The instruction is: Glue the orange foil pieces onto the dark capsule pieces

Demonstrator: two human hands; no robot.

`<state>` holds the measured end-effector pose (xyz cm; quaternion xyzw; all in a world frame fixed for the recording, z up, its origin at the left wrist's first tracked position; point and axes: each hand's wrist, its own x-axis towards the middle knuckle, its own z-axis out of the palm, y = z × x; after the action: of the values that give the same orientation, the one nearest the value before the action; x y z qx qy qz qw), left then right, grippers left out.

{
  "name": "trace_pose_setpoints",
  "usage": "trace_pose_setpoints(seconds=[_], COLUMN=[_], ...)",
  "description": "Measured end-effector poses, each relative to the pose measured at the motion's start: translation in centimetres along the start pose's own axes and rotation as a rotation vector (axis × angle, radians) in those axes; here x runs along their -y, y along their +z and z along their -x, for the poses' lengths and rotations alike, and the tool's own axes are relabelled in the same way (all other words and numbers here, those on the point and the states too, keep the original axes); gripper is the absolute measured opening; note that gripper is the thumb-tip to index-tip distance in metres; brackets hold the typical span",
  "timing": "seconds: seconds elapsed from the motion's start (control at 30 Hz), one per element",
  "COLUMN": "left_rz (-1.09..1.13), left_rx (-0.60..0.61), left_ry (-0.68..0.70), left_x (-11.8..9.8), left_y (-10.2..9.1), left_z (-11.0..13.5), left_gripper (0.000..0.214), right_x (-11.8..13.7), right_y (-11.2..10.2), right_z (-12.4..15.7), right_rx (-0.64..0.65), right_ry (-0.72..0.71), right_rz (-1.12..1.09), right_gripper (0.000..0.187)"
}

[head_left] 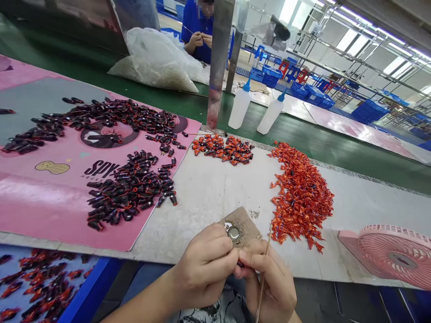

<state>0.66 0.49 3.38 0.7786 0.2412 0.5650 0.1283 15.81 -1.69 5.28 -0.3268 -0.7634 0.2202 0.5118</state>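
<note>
Long pale work desk [215,197] crosses the view, with a green-topped strip [303,143] along its far edge. Toward the desk's left end lies a pink printed mat [43,206], carrying broad heaps of glossy black capsule-shaped pieces banded in orange [129,188]. Below the near edge at lower left sits a blue-rimmed tray [90,278] of orange-and-black pieces. Right of the mat, a large heap of twisted orange-red foil pieces [301,195] spreads over the bare desk, and a smaller cluster of orange-and-dark pieces [222,150] lies closer to the far edge. A round pink plastic fan [393,255] occupies the near right corner. Two white squeeze bottles with blue nozzles [239,107] stand on the strip beyond the far edge, and further off a co-worker's hands [198,40] meet in front of a blue sleeve.

Both hands sit close together at the desk's near edge, wrists low. The left hand [202,264] curls in a narrow grip on a tiny dark piece [239,264], which lies right where the two hands meet. The right hand [269,278] holds a thin wooden stick [263,269] upright in a narrow grip. Just beyond the left hand, a scrap of tan cardboard [244,224] dusted with grey glitter bears a round silver metal disc [234,233].
</note>
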Motion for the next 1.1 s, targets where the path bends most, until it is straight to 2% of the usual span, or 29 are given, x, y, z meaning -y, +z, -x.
trace_pose_setpoints(seconds=[0.17, 0.37, 0.43, 0.57, 0.7, 0.93, 1.0, 1.1], left_rz=[0.064, 0.140, 0.140, 0.162, 0.154, 0.117, 0.196, 0.443], left_rx=[-0.038, -0.065, -0.064, -0.047, -0.036, 0.016, -0.018, -0.082], left_ry=[-0.049, -0.168, -0.192, -0.189, -0.213, -0.098, -0.148, -0.348], left_x=[-0.2, -0.6, -0.6, -0.5, -0.2, 0.4, 0.3, -0.1], left_y=[0.0, -0.3, -0.3, -0.3, -0.2, 0.0, 0.1, 0.5], left_z=[0.2, 0.6, 0.7, 0.6, 0.5, 0.7, 0.9, 1.2], left_gripper=[0.021, 0.025, 0.026, 0.027, 0.033, 0.026, 0.026, 0.030], right_x=[0.2, 0.0, 0.0, -0.2, -0.4, -0.9, -0.9, -0.8], right_y=[-0.5, -0.8, -0.9, -0.9, -1.0, -0.7, -0.4, -0.1], right_z=[-0.2, 0.0, 0.1, 0.1, 0.1, 0.3, 0.2, -0.1], right_rx=[0.067, 0.080, 0.083, 0.076, 0.076, 0.067, 0.067, 0.056], right_ry=[0.063, 0.104, 0.116, 0.126, 0.161, 0.201, 0.207, 0.188], right_rz=[-0.047, -0.029, -0.045, -0.107, -0.157, -0.174, -0.186, -0.172], right_gripper=[0.020, 0.035, 0.032, 0.022, 0.022, 0.019, 0.023, 0.031])
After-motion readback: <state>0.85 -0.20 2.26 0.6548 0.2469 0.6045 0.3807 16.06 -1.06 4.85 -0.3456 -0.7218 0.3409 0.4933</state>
